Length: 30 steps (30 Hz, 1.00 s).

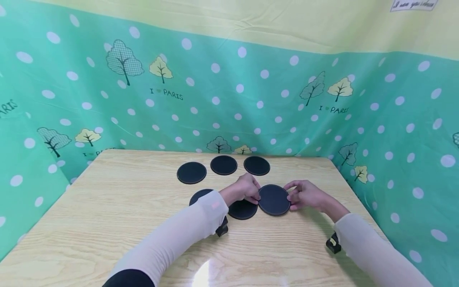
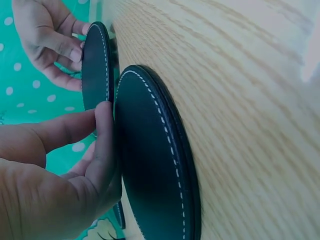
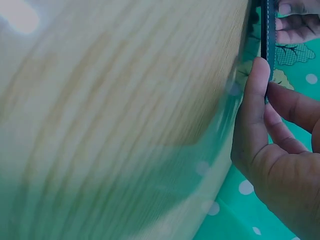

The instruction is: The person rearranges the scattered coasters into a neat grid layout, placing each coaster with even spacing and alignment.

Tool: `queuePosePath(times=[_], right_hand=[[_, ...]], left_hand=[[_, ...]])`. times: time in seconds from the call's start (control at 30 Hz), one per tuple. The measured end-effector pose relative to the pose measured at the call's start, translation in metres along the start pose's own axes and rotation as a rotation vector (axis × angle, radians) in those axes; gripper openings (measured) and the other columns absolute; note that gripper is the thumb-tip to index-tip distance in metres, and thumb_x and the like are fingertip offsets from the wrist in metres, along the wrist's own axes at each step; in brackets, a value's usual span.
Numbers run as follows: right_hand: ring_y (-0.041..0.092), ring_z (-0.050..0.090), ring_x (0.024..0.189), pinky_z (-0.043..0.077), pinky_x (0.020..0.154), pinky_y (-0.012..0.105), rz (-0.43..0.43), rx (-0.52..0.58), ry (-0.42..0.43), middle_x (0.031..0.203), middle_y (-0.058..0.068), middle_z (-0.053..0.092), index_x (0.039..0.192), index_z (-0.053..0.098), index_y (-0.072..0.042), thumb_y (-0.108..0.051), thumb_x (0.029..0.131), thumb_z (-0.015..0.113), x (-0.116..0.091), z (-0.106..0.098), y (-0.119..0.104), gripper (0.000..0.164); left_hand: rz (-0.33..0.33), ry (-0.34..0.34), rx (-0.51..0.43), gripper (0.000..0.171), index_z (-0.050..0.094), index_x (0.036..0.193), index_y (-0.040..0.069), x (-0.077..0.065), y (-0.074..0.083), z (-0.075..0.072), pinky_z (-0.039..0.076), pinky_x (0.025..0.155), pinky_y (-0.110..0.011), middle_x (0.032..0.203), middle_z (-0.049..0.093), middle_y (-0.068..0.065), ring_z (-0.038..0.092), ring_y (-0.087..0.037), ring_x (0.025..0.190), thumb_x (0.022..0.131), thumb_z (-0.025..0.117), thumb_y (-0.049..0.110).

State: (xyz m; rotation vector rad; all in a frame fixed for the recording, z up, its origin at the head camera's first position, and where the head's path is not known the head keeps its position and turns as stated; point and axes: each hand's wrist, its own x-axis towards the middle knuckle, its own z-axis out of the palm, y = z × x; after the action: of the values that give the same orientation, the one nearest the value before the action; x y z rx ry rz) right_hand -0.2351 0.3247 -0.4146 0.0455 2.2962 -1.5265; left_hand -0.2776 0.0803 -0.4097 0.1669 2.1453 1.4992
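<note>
A round black coaster (image 1: 274, 200) with light stitching round its rim is held between my two hands, at the right of the front row. My left hand (image 1: 247, 189) pinches its left edge between thumb and fingers. On the opposite edge, my right hand (image 1: 306, 195) grips it with thumb and fingertips, as the right wrist view also shows. Beside it another black coaster (image 2: 150, 150) lies flat on the table, partly beneath my left hand in the head view. A third front coaster (image 1: 199, 195) is half covered by my left sleeve.
Behind these, a back row of black coasters holds a left one (image 1: 191, 173), a middle one (image 1: 224, 165) and a right one (image 1: 256, 166). The light wooden table (image 1: 107, 191) meets a green dotted curtain (image 1: 229, 95) at the back and sides.
</note>
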Motion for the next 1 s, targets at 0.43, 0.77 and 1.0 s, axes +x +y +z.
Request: queuePosePath(times=[0.43, 0.77, 1.0], right_hand=[[0.023, 0.066, 0.085, 0.065, 0.077, 0.041, 0.01, 0.002, -0.023, 0.101, 0.018, 0.052, 0.136, 0.046, 0.011, 0.015, 0.092, 0.059, -0.0002, 0.0048, 0.002, 0.046], [0.022, 0.065, 0.08, 0.065, 0.072, 0.037, 0.006, -0.063, 0.007, 0.099, 0.016, 0.052, 0.128, 0.053, 0.011, 0.015, 0.089, 0.063, 0.0028, 0.0054, 0.0037, 0.04], [0.02, 0.065, 0.077, 0.065, 0.07, 0.036, 0.006, -0.086, 0.022, 0.097, 0.015, 0.054, 0.126, 0.055, 0.011, 0.015, 0.088, 0.066, 0.0045, 0.007, 0.0037, 0.04]], left_hand=[[0.018, 0.036, 0.113, 0.031, 0.066, 0.099, -0.01, 0.0029, 0.0001, 0.0049, 0.064, 0.058, -0.028, 0.085, 0.059, -0.013, 0.064, -0.017, 0.052, 0.075, 0.073, -0.026], [0.015, 0.048, 0.149, 0.028, 0.067, 0.095, -0.008, 0.0048, 0.0002, 0.0074, 0.063, 0.056, -0.026, 0.085, 0.059, -0.012, 0.063, -0.016, 0.051, 0.074, 0.075, -0.025], [0.007, 0.05, 0.151, 0.027, 0.068, 0.093, -0.008, 0.0044, 0.0014, 0.0071, 0.063, 0.056, -0.026, 0.086, 0.06, -0.012, 0.064, -0.016, 0.051, 0.074, 0.075, -0.025]])
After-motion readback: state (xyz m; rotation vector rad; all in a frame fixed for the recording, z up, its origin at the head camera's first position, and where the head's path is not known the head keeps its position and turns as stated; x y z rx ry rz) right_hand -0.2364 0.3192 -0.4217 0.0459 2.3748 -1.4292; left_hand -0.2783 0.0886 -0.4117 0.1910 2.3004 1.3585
